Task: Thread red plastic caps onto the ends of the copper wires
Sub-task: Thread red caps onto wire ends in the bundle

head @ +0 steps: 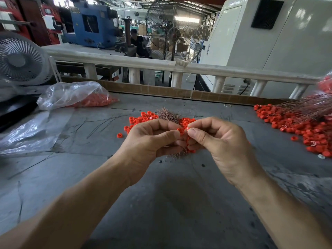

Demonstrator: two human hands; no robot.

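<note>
Red plastic caps (pixel 142 119) lie in a loose heap on the grey table (pixel 161 203), a little beyond its middle, with a bundle of copper wires (pixel 168 114) standing up out of the heap. Both hands meet just above the near side of that heap. The left hand (pixel 152 141) has its fingers curled and pinches one red cap (pixel 180 131) between thumb and forefinger; thin wire ends stick out below its palm, so it also grips part of the bundle. The right hand (pixel 221 139) has thumb and forefinger pressed together right beside that cap, touching the left fingertips; what it pinches is too small to tell, though a glint of red shows at its fingertips.

A single cap (pixel 119 135) sits apart, just left of the heap. Toward the right edge of the table a larger spread of caps (pixel 305 128) lies under a fan of long copper wires (pixel 305 106) that reach in from the far right corner. Near the far left corner a clear plastic bag (pixel 71 95) holds more red caps, and a flat sheet of clear plastic (pixel 30 133) lies along the left edge. A few dark loose wires (pixel 100 123) are scattered between the sheet and the heap. A white fan (pixel 19 60) stands past the left far corner, and a white railing (pixel 161 64) runs behind the far edge.
</note>
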